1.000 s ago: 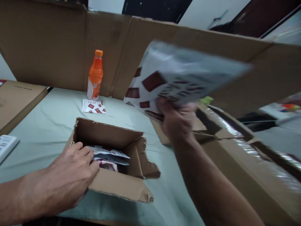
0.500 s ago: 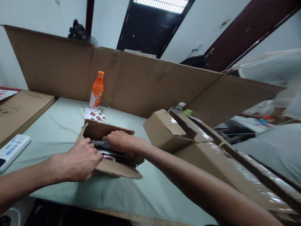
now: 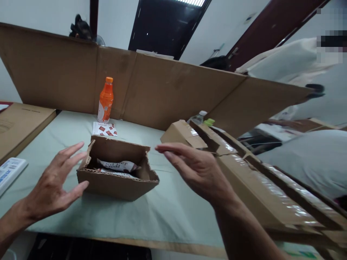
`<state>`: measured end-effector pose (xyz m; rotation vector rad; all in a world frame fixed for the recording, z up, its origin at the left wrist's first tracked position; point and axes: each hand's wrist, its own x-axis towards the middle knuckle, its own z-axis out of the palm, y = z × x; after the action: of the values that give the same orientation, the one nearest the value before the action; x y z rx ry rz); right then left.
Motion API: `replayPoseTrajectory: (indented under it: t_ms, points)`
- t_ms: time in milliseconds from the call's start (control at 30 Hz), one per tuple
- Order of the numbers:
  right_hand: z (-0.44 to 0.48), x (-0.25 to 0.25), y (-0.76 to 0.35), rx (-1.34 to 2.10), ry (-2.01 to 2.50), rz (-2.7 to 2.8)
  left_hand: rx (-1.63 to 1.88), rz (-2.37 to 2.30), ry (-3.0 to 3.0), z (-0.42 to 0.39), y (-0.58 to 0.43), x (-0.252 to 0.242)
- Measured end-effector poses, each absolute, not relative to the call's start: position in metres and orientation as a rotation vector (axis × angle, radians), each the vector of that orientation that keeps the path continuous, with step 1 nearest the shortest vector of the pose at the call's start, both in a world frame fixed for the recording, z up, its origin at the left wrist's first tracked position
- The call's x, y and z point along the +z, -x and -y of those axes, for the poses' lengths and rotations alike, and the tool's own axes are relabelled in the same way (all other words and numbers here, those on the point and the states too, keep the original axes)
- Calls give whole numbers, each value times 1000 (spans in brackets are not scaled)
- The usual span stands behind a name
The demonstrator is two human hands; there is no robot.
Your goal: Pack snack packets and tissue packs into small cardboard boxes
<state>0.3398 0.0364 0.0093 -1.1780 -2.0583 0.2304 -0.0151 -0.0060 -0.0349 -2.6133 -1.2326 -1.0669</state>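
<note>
Cardboard box (image 3: 116,182) sits on the bench (image 3: 173,213), packets (image 3: 117,166) inside. Your left hand (image 3: 54,182) and right hand (image 3: 196,168) flank it, fingers spread, holding nothing.

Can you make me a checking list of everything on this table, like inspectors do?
Surface: pale green cloth, wrinkled, covers the table.
Job's things: small cardboard box, open on top, with packets lying inside.
Clutter: orange bottle upright; loose packet flat in front of it; long taped carton to the right; flat carton and white labelled pad at the left edge; clear bottle behind the long carton.
Grippers: left hand open, fingers spread, beside the box's left wall; right hand open, raised to the box's right; both hold nothing.
Cables: nothing seen.
Surroundings: cardboard screen along the far side; another person at the far right.
</note>
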Motion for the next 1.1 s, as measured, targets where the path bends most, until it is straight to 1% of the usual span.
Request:
replayPoseTrajectory:
  t_ms: [67,167,300,400,467,533,600,667,833,1000,1100]
  points:
    - [-32,-8,-356,247,1243,1973,-1138,1375,2613,2,21,-49]
    - [-38,-42,-349,395,1178,2121,-1178,1482,2687,-9,16,-64]
    - [-46,-69,-331,378,1070,2247,-1187,1658,2606,-23,0,-64]
    - [-43,-68,-338,451,1051,2202,-1205,1636,2492,-30,-9,-59]
    - [-43,-60,-347,502,1076,2073,-1204,1574,2473,-32,-13,-60]
    - [-47,-50,-352,449,1144,1902,-1194,1568,2457,-32,-14,-65]
    - [-55,-45,-347,322,1186,1815,-1206,1591,2443,-33,-12,-73]
    - [-60,-46,-336,273,1159,1934,-1233,1587,2459,-35,-8,-80]
    - [-50,-61,-318,336,1019,2517,-1278,1503,2635,-44,3,-92]
    - [-54,-55,-325,307,1051,2713,-1462,1709,2503,-51,0,-98]
    - [-69,-57,-324,321,989,2771,-1503,1628,2491,-53,-1,-99]
